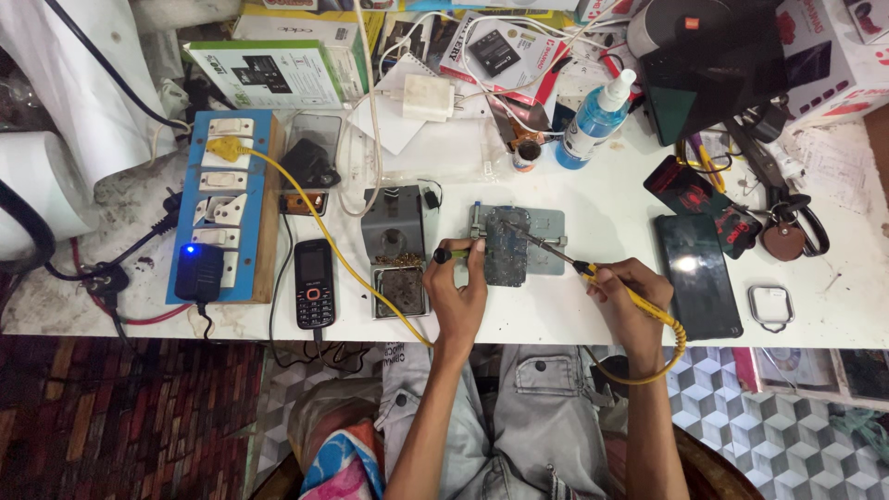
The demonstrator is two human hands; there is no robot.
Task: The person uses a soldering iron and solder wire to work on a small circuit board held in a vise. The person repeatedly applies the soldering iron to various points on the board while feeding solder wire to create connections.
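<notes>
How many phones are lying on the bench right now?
3 whole phones: a keypad phone left of the left hand, a dark smartphone right of the right hand, another smartphone by the switchboard. Clutter may hide more.

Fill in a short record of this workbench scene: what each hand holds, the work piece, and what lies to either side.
Left hand: holds a green-tipped tool beside the board
Right hand: grips a yellow soldering iron, tip on the board
Work piece: circuit board in a metal holder
Left of it: iron stand, keypad phone, blue switchboard
Right of it: dark smartphone
Behind: blue spray bottle
</notes>
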